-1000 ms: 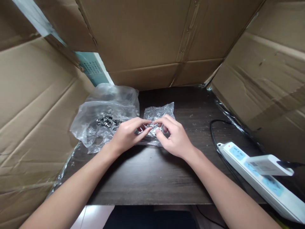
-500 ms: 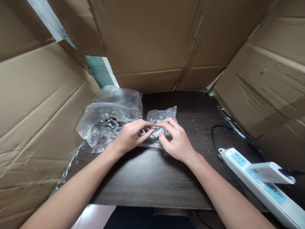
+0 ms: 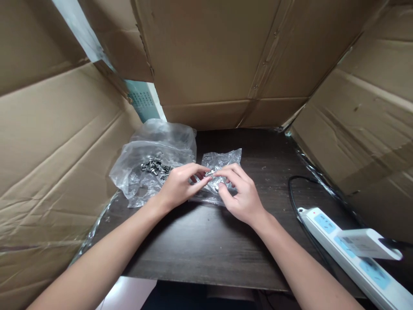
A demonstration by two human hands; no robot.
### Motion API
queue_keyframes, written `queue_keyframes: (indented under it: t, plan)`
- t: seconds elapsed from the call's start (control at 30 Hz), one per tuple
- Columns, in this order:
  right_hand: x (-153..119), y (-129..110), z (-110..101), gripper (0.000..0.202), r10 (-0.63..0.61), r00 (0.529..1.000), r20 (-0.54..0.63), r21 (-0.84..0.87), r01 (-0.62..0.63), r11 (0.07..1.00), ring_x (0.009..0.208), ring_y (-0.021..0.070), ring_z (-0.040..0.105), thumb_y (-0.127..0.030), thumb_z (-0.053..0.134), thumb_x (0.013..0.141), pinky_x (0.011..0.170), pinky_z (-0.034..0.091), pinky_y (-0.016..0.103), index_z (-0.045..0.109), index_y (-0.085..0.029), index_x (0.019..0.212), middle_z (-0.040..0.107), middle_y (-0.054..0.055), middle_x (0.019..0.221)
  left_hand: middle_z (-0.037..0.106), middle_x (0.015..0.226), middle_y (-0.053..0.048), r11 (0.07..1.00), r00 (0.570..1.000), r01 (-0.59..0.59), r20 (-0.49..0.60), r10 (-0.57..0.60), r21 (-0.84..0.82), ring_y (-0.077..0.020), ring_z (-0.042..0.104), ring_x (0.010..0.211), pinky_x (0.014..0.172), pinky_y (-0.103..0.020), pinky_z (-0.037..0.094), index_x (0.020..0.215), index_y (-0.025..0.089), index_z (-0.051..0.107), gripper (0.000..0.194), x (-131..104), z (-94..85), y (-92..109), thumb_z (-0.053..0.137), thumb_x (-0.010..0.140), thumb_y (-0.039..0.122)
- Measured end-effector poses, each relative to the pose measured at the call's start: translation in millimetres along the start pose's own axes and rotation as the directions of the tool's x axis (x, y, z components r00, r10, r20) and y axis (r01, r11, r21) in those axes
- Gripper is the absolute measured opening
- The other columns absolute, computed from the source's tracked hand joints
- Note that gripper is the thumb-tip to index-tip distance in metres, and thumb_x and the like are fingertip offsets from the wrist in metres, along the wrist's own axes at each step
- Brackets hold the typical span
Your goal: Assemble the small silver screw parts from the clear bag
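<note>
My left hand [image 3: 183, 183] pinches a small silver bolt [image 3: 209, 173] between thumb and fingertips. At the bolt's other end is the index fingertip of my right hand [image 3: 240, 191]; the right thumb stands apart from the fingers, with a gap between. Under and behind both hands lies a crumpled clear plastic bag [image 3: 222, 158], its contents mostly hidden by my fingers. Beside my left hand, a larger clear plastic bag [image 3: 129, 157] lies spread out with a pile of metal bolts [image 3: 155, 167] in it.
Everything rests on a dark wooden table [image 3: 206, 241]. Cardboard walls [image 3: 213, 56] stand at the back and both sides. On the right are a white power strip [image 3: 328, 224] with a white adapter [image 3: 363, 243] plugged in, and a black cable [image 3: 290, 193].
My right thumb has drawn back from the fingers, and the bolt between the hands shows more plainly. The whole view has shifted slightly; the bags lie as before.
</note>
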State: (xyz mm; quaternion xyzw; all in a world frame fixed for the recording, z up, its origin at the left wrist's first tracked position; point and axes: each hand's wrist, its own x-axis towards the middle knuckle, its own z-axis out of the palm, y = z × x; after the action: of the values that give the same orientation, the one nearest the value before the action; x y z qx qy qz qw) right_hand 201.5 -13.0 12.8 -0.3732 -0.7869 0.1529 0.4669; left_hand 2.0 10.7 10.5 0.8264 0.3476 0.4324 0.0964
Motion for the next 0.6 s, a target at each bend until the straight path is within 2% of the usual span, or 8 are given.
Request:
queue_keyframes:
  t: [0.13, 0.33, 0.5, 0.6]
  plan:
    - [-1.7, 2.2, 0.6, 0.029, 0.046, 0.999, 0.012, -0.031, -0.046, 0.998, 0.090, 0.0196, 0.062, -0.011, 0.053, 0.087, 0.080, 0.053, 0.035, 0.065, -0.021, 0.112, 0.061, 0.006, 0.102, 0.074, 0.085, -0.004, 1.000, 0.999, -0.029, 0.023, 0.029, -0.009, -0.0106, 0.068, 0.067, 0.063, -0.020, 0.056, 0.101, 0.013, 0.071, 0.015, -0.1, -0.9, 1.0, 0.071, 0.089, 0.023]
    - [-3.8, 9.2, 4.5, 0.014, 0.163, 0.975, 0.148, -0.149, -0.141, 0.979, 0.094, 0.0220, 0.061, -0.017, 0.054, 0.090, 0.083, 0.052, 0.037, 0.067, -0.020, 0.089, 0.060, 0.007, 0.102, 0.074, 0.086, -0.003, 1.000, 1.000, -0.007, -0.009, 0.007, -0.002, -0.0102, 0.068, 0.067, 0.063, -0.019, 0.056, 0.101, 0.013, 0.070, 0.016, -0.5, 0.0, 2.0, 0.072, 0.088, 0.022]
    - [-1.9, 4.6, 1.9, 0.021, 0.141, 0.987, 0.070, -0.077, -0.136, 0.988, 0.089, 0.0197, 0.062, -0.016, 0.055, 0.090, 0.082, 0.053, 0.035, 0.064, -0.021, 0.108, 0.062, 0.006, 0.103, 0.073, 0.086, -0.004, 1.000, 1.000, -0.015, 0.005, 0.015, -0.008, -0.0106, 0.068, 0.067, 0.063, -0.020, 0.055, 0.101, 0.013, 0.070, 0.015, -0.9, -0.6, 0.8, 0.072, 0.089, 0.022]
    - [-1.8, 2.3, 0.7, 0.025, 0.126, 0.989, 0.073, -0.052, -0.122, 0.991, 0.088, 0.0189, 0.062, -0.015, 0.054, 0.090, 0.081, 0.053, 0.034, 0.063, -0.022, 0.113, 0.062, 0.005, 0.104, 0.073, 0.085, -0.004, 1.000, 1.000, -0.012, 0.024, 0.012, -0.014, -0.0112, 0.067, 0.067, 0.064, -0.021, 0.056, 0.102, 0.014, 0.069, 0.015, -1.6, -0.9, -0.8, 0.070, 0.090, 0.023]
